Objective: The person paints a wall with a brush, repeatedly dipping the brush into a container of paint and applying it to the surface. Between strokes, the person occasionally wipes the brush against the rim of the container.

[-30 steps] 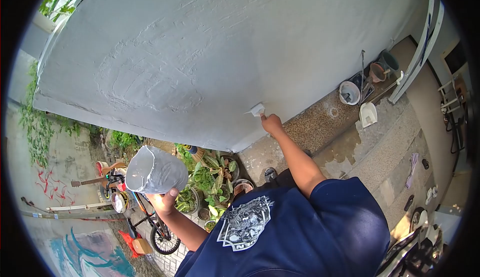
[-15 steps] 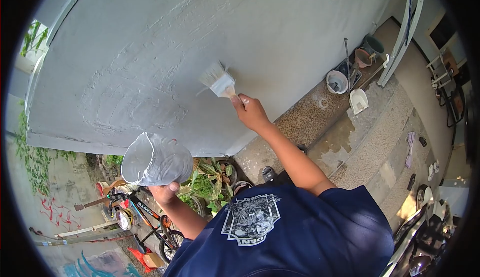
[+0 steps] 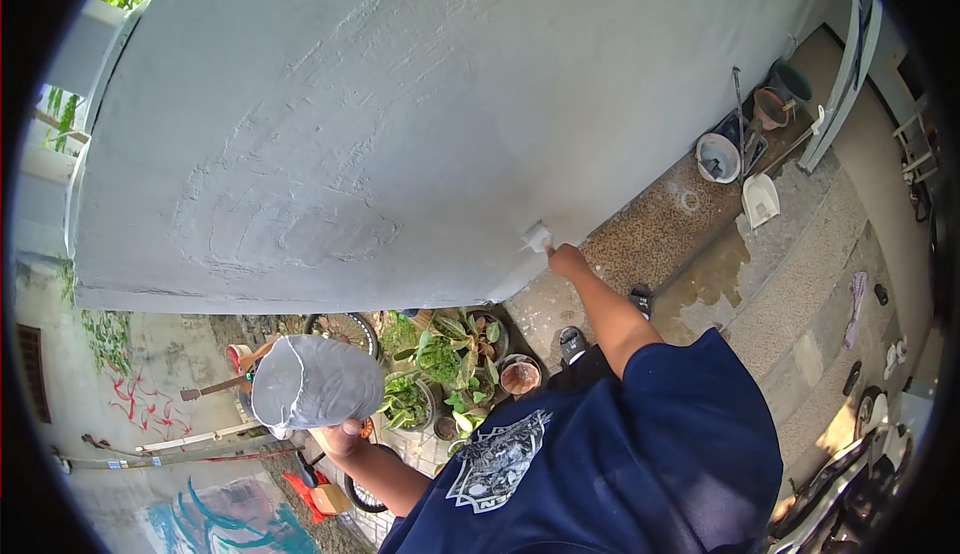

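My right hand (image 3: 569,261) is closed round the handle of a wide, flat paintbrush (image 3: 538,237). The bristles meet the grey wall (image 3: 330,84) low down, close to its bottom edge. Rough ridges and patches show on the wall's left part, while the area near the brush looks smoother. At the lower left, my left hand (image 3: 343,438) grips a paint-smeared tub (image 3: 335,384) from below. The tub is tilted with its opening to the left; how much paint it holds is hidden.
Potted plants (image 3: 440,359) stand below the wall's lower edge. Along the speckled ledge (image 3: 640,229) sit a white bucket (image 3: 718,158), a white dustpan (image 3: 760,201) and more pots. A guitar (image 3: 222,385) and a bicycle wheel (image 3: 340,331) are at the left.
My right hand has brought the brush down and to the right, toward the wall's bottom edge. The tub in my left hand sits lower in view. The camera view has shifted.
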Motion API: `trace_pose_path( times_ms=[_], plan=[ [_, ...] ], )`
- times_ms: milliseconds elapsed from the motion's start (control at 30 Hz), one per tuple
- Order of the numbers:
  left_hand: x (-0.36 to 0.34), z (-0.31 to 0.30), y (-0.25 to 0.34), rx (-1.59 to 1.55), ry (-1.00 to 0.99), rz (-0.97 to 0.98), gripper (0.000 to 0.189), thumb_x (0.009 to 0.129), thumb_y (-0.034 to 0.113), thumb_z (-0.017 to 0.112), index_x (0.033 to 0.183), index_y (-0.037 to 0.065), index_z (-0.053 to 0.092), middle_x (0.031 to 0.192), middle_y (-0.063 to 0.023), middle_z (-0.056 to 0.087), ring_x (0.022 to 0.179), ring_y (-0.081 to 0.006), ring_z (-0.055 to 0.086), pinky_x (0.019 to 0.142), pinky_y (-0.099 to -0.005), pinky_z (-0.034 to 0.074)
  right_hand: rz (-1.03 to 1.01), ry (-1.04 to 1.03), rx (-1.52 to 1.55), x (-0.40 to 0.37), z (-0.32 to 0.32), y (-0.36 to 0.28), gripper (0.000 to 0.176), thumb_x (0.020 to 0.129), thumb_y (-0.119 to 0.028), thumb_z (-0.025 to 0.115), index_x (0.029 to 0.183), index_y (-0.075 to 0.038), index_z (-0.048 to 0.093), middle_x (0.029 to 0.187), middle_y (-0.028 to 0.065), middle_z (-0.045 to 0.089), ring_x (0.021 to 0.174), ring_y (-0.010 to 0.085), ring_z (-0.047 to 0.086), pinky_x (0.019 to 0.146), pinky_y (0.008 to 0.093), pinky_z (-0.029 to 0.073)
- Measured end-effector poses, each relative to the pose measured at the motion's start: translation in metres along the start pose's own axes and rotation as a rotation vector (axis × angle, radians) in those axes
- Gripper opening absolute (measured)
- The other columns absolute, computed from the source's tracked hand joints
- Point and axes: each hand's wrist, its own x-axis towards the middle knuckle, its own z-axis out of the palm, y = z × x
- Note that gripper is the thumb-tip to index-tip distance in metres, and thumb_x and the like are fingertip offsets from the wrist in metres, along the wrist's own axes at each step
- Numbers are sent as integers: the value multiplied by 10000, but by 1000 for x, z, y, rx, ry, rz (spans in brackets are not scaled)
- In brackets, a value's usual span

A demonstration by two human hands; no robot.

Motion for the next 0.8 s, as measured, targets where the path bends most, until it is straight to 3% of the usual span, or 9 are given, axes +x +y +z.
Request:
trace_pose_path(
  times_ms=[100,167,233,300,367,500,700,800],
  plan=[
    [-15,-26,-18,-39,44,-25,1074,576,307,861,1411,23,247,1359,-194,399,1257,-384,414,1046,-523,339,-1,81,159,-34,-8,-58,531,925,-399,495,943,113,633,962,290,640,941,423,616,837,447,485],
    [-4,-26,-18,-42,80,-2,1067,583,297,854,1413,22,244,1368,-202,393,1270,-394,403,1050,-527,333,-82,124,275,-85,-32,-84,460,917,-363,526,938,82,641,894,273,650,896,427,626,795,449,491],
    [8,-5,-6,-96,-37,-11,1057,594,294,847,1413,14,241,1368,-220,399,1268,-400,408,1053,-516,335,-387,363,465,-114,-43,-108,371,920,-317,541,851,36,633,743,222,644,688,395,615,673,428,482],
    [18,6,-8,-95,-25,43,1057,603,314,846,1412,4,239,1356,-247,413,1256,-406,421,1053,-512,336,-402,262,485,-149,-85,-139,359,939,-294,538,756,14,566,591,154,574,511,314,493,559,394,426],
    [31,31,5,-29,-82,51,1095,566,458,852,1370,-53,313,1315,-245,450,1203,-348,470,1004,-474,374,-509,307,564,-177,-115,-162,401,945,-316,520,725,18,540,565,177,531,501,336,493,543,410,409],
    [36,38,10,-5,-104,54,1117,554,477,862,1366,-61,317,1307,-243,462,1208,-352,464,1002,-474,372,-800,380,719,-191,-151,-195,444,966,-357,474,712,6,500,551,203,484,494,364,490,522,435,388],
    [35,23,6,19,-93,42,1116,552,479,866,1364,-61,323,1291,-237,480,1206,-345,467,1002,-471,370,-430,276,365,-84,-44,-107,402,965,-371,468,793,-28,588,666,163,603,585,346,565,595,424,445],
    [33,18,6,71,-61,23,1116,551,480,867,1363,-61,326,1283,-233,489,1205,-341,468,1002,-470,369,-268,227,320,-64,-16,-66,497,944,-476,441,880,-25,641,784,209,650,753,375,632,702,443,488]
  ],
)
